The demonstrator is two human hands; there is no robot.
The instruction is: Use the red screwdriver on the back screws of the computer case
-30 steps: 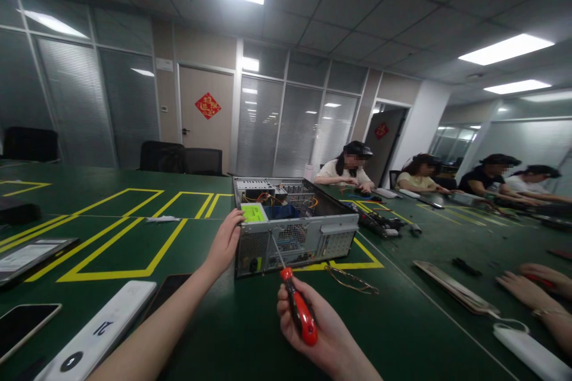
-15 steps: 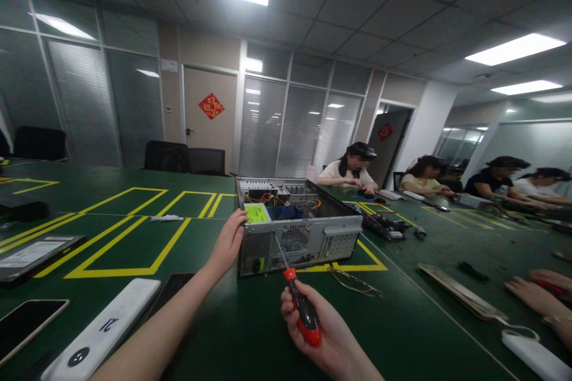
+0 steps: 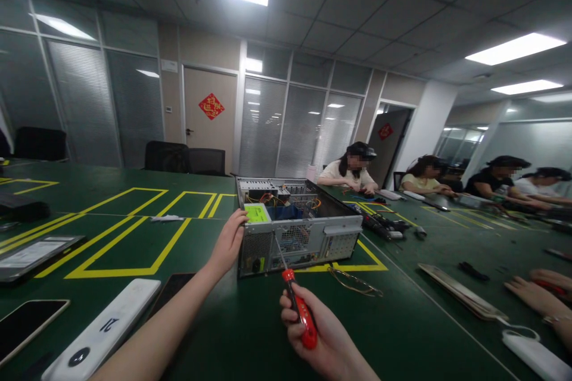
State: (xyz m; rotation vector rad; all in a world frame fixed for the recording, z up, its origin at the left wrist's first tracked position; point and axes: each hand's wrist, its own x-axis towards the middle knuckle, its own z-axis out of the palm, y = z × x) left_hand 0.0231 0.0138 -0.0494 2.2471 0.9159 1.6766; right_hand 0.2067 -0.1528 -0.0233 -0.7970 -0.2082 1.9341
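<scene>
An open computer case (image 3: 319, 238) lies on its side in front of me, with wires, a drive bay and a power supply with a yellow-green label (image 3: 257, 213) showing inside. My left hand (image 3: 229, 242) grips the case's near left corner, fingertips over the top edge. In my right hand (image 3: 308, 324) is a red and black screwdriver (image 3: 300, 305), fingers wrapped around its handle. Its thin shaft points up and away, the tip against the rear panel near the vent grille. Whether the tip sits in a screw is too small to tell.
Glasses (image 3: 357, 281) lie right of the case. A white device marked 21 (image 3: 107, 324), a phone (image 3: 29, 330) and a hard drive (image 3: 38, 256) are at left. Black tools (image 3: 386, 223) lie beyond the case at right. Another person's hands (image 3: 536, 294) rest at the right edge.
The screwdriver handle has turned in my right hand, its red side now facing up where black showed before. My right hand has shifted slightly; the left hand and case stay put.
</scene>
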